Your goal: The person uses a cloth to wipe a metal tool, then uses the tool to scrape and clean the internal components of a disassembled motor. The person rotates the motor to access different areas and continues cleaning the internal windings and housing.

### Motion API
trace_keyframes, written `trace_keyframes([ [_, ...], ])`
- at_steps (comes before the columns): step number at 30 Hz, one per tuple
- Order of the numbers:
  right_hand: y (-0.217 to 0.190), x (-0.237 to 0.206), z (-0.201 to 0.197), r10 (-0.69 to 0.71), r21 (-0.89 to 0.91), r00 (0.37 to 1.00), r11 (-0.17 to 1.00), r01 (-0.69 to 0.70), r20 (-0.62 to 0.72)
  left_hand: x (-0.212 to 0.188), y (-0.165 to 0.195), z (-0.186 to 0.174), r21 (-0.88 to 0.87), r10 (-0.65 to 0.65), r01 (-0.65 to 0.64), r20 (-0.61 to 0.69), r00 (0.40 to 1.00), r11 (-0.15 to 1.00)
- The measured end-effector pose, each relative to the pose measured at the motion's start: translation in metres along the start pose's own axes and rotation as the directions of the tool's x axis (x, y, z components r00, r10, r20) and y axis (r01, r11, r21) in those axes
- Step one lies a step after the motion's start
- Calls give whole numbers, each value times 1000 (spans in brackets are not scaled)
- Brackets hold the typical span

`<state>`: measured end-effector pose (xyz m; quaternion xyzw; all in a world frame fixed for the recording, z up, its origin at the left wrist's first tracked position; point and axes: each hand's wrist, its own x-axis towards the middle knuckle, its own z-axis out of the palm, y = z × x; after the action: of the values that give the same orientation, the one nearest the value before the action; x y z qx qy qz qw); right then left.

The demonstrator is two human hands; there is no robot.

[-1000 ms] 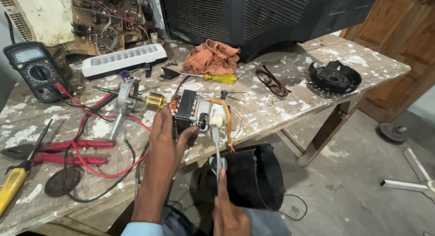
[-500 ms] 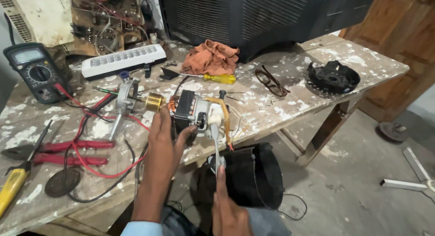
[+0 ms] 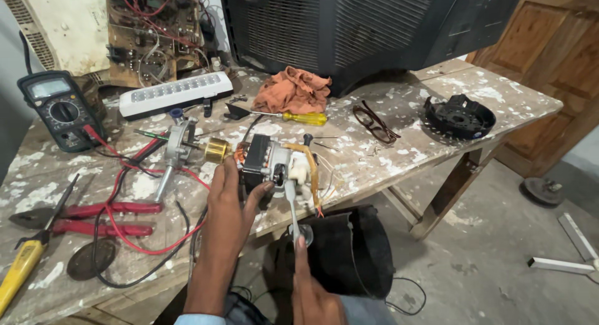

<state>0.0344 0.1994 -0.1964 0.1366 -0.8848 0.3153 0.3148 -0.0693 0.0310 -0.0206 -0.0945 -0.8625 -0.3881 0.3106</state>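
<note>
A small electric motor [image 3: 265, 163] with a black laminated core, copper windings and a white plastic end stands at the front edge of the paint-spattered wooden table [image 3: 399, 156]. My left hand [image 3: 229, 203] wraps around its left side, thumb and fingers on the core. My right hand [image 3: 309, 287], low in the picture, holds a grey tool shaft [image 3: 292, 203] that rises up to the motor's white end. Orange and yellow wires [image 3: 312, 172] curl off the motor's right side.
On the table lie a multimeter [image 3: 59, 110] with red leads, red-handled pliers [image 3: 103, 219], a yellow screwdriver [image 3: 302, 118], an orange rag [image 3: 293, 91], spectacles [image 3: 374, 122], a white LED lamp [image 3: 175, 94] and a black round part [image 3: 460, 116]. A black cylindrical housing [image 3: 349, 253] sits below the table's edge.
</note>
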Motion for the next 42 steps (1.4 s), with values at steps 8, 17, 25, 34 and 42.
trace_keyframes([
  [8,-18,11,-28,64,-216,987,976,-30,150,-2,3,-1,34,38,-38,-14,999,999],
  [17,-21,24,-47,124,-267,985,960,-87,122,-1,3,-1,28,15,-15,5,1000,1000],
  [25,-18,92,-182,-243,-402,823,779,481,514,2,-6,1,-2,22,-22,20,1000,1000],
  [34,13,190,-215,-589,-164,637,657,736,497,3,-1,3,57,-50,46,67,997,997],
  [42,57,188,-207,63,-184,633,975,127,772,5,-7,7,10,-46,46,77,996,999],
])
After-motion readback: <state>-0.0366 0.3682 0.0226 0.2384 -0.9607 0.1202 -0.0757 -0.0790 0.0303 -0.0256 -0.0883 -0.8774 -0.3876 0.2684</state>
